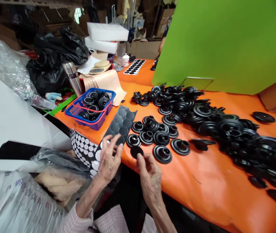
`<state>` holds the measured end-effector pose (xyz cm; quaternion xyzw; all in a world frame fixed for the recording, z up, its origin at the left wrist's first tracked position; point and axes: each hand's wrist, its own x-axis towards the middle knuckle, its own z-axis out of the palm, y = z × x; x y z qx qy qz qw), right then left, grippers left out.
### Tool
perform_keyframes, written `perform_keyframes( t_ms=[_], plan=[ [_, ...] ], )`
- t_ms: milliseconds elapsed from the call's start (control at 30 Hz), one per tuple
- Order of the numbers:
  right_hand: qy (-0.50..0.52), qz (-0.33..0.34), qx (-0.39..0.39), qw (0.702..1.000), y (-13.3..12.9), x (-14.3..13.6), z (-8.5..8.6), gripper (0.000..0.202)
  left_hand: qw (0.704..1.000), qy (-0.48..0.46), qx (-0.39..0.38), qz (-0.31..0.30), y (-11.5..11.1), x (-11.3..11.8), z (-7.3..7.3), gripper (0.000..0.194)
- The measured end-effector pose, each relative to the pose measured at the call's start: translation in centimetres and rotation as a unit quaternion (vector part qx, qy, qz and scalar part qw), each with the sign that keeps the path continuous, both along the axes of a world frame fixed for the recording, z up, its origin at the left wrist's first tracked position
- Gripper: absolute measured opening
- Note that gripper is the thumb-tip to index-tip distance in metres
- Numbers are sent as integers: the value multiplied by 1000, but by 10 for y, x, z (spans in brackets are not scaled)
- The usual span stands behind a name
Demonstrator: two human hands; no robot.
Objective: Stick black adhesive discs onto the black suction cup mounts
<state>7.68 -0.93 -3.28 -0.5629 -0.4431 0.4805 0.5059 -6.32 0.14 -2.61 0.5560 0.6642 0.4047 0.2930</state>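
Between the thumb and fingers of my right hand [149,173] is a thin black disc [136,151], held at the table's front edge. My left hand [110,155] is over the lower part of a dark sheet of round stickers [122,121], its fingers apart and bent; nothing shows in them. Several black knobbed discs [161,138] stand knob-up just beyond my right hand. The strip of white circles [95,161] hangs over the edge beside my left hand.
A large heap of black parts [201,113] covers the middle and right of the orange table [191,181]. A blue basket [96,124] of black parts stands left, near a steel flask [73,77]. A green panel [225,45] rises behind.
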Motion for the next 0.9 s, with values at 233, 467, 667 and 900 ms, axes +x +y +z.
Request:
perform_keyframes(
  t_ms=[233, 467, 667, 900],
  plan=[
    [-28, 47, -22, 998, -6, 28, 2, 30, 962, 258, 76, -51, 29, -1, 2, 29],
    [-169, 63, 75, 981, -21, 40, -4, 24, 967, 172, 87, -167, 63, 22, -1, 13],
    [-122, 45, 9, 991, -24, 59, -4, 22, 931, -336, -69, -122, 67, 8, 10, 27],
    [34, 52, -68, 996, -11, 58, 25, 31, 772, -587, -232, -71, 51, 13, 29, 23]
  ],
)
